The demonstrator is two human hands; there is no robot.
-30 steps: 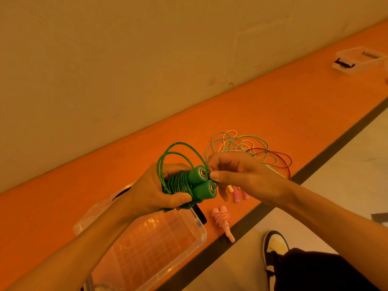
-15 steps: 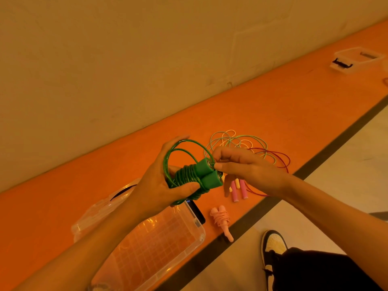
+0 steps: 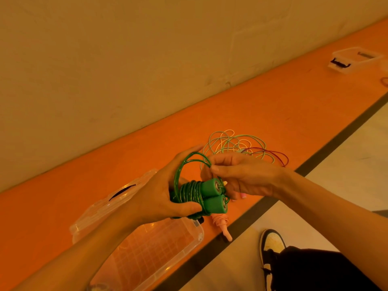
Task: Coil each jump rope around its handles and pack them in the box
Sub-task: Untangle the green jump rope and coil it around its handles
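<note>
Above an open clear box on an orange surface, the left hand clenches a green jump rope wound round its 2 handles; the right hand pinches its loose loop. A coiled pink rope lies beside the box

The green cord at the centre of the frame looks plastic-coated and glossy; its two handles are matt, smooth green, each with a dull metal-looking disc in its end; the box at lower centre is clear, shiny plastic with a moulded grid in its base; the pink rope just right of it looks matt; the orange bench is smooth and matt; the wall across the top is rough, matt plaster.
</note>
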